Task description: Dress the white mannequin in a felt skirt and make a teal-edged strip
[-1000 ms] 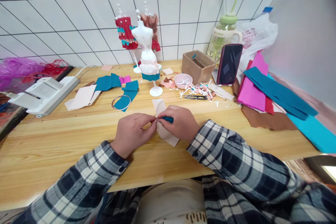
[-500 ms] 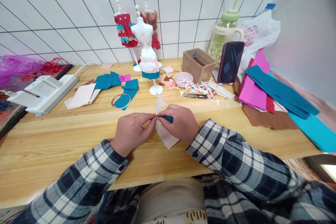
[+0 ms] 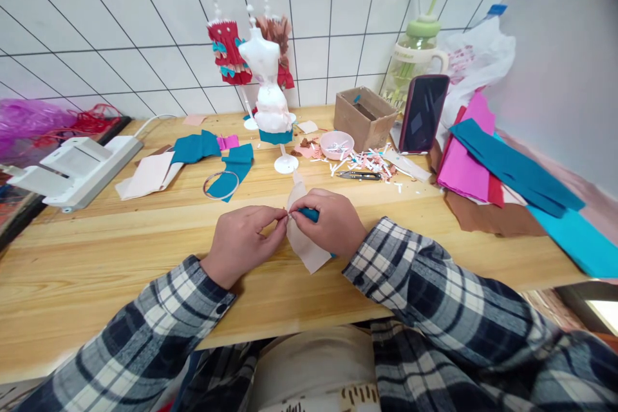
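Observation:
Both hands meet over the table, fingertips almost touching. My left hand (image 3: 248,238) pinches the near edge of a pale pink strip of crepe paper (image 3: 309,252). My right hand (image 3: 331,222) is closed at the same spot on the strip, and a rolled piece of teal paper (image 3: 309,214) shows under its fingers. The strip runs from beneath the hands toward the small white mannequin (image 3: 263,58), which wears pale pink and teal paper around its lower part. What lies exactly between the fingertips is too small to make out.
Teal paper pieces (image 3: 236,164) and a ring (image 3: 205,185) lie at left of centre. Further right are a pink dish (image 3: 337,145), thread snips (image 3: 360,176), paper scraps, a cardboard box (image 3: 364,117) and a phone (image 3: 425,114). Folded coloured paper (image 3: 516,164) is stacked at right; a power strip (image 3: 91,167) sits left.
The far part of the pale strip has shifted and looks wider above the fingers. A bit of teal now shows below my right hand. Both hands stay pinched in nearly the same place.

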`<state>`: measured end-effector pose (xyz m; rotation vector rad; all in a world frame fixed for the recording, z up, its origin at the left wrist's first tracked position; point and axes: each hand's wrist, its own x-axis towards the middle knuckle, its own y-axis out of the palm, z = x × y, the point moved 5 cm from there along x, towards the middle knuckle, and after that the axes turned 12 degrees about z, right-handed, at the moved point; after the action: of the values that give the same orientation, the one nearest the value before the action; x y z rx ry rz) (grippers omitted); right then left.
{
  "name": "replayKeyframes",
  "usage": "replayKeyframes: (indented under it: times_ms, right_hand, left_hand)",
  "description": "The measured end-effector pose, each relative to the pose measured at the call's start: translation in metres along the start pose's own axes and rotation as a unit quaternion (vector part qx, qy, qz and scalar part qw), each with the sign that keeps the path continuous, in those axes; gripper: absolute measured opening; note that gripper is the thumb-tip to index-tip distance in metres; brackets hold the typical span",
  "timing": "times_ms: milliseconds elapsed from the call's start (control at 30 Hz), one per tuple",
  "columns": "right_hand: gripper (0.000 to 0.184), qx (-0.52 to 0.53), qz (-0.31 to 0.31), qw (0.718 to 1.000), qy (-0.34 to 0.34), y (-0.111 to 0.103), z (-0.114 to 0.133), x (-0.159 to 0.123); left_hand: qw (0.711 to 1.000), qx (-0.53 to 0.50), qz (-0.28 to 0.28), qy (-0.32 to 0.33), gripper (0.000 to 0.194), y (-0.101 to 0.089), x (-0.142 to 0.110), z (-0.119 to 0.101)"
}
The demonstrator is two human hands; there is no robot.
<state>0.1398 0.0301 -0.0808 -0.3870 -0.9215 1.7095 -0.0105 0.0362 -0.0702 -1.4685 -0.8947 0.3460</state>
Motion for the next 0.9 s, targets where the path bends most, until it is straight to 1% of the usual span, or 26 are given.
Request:
replayKeyframes:
  times_ms: [167,600,900]
  right_hand:
    - [0.014,0.009,0.004,1.0,-0.005,-0.0004,-0.0003,0.0003]
    - [0.014,0.001,0.017,1.0,0.001,0.002,0.0001,0.0]
    - [0.013,-0.009,-0.007,1.0,0.012,0.0048,0.0035,-0.0012]
  left_hand:
    - [1.0,-0.01,0.005,0.003,0.019,-0.0004,0.0003,0.0009]
    - [0.999,-0.032,0.012,-0.026,0.02,-0.0002,0.0011,0.0017]
    - [0.996,-0.071,-0.009,-0.05,0.019,0.0001,0.0022,0.0014]
